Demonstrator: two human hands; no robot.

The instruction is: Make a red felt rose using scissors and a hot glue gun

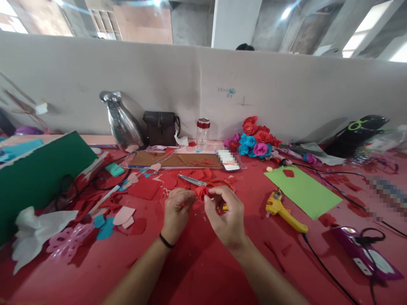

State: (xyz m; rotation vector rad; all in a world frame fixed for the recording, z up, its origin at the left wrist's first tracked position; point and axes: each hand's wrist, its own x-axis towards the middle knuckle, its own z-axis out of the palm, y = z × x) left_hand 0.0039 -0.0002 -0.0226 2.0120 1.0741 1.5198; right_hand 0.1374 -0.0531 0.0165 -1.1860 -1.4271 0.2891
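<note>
A small red paper flower (201, 193) is held up between my two hands, over the red table. My left hand (178, 208), with a dark band on the wrist, is closed, its fingertips pinching at the flower's left side. My right hand (227, 216) grips the flower's right side between thumb and curled fingers. Just behind the flower lies a pair of scissors (192, 180) with orange-red handles, partly hidden by my right hand. Red paper pieces (144, 188) are scattered to the left of the scissors.
A yellow glue gun (284, 214) lies right, beside a light green sheet (303, 190). Further right is a purple power strip (365, 252). Behind stand a steel jug (122, 120), a glass jar (202, 134) and a bunch of paper flowers (257, 140). A green board (47, 178) stands left.
</note>
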